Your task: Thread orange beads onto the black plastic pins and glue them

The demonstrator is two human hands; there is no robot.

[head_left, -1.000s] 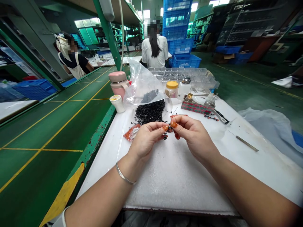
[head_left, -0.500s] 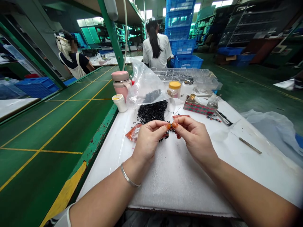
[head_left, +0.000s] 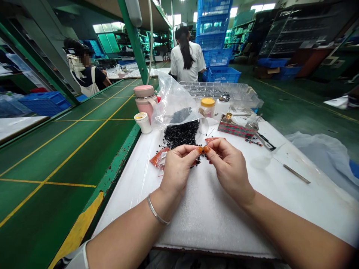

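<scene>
My left hand (head_left: 179,164) and my right hand (head_left: 228,164) meet fingertip to fingertip above the white tabletop (head_left: 213,220). Thumb and forefinger of each are pinched closed. Whatever lies between them is too small and too covered to name. Just beyond the fingers, a heap of small black stemmed pieces (head_left: 179,134) spills from a clear plastic bag (head_left: 176,101). Beside my left hand lies a small bag of orange-red bits (head_left: 158,158). Another orange-red packet (head_left: 211,139) shows behind my right hand, partly hidden.
A pink flask (head_left: 144,101), white tub (head_left: 143,122) and yellow-lidded jar (head_left: 206,107) stand at the back. Right of them are a patterned box (head_left: 237,127), a cutter (head_left: 266,142) and a thin needle-like tool (head_left: 296,173). A green conveyor (head_left: 75,149) runs left. Two people sit beyond.
Both hands keep pinching at the same spot, with my right wrist drawn slightly inward. The whole view has shifted a little. Nothing has visibly been picked up or put down.
</scene>
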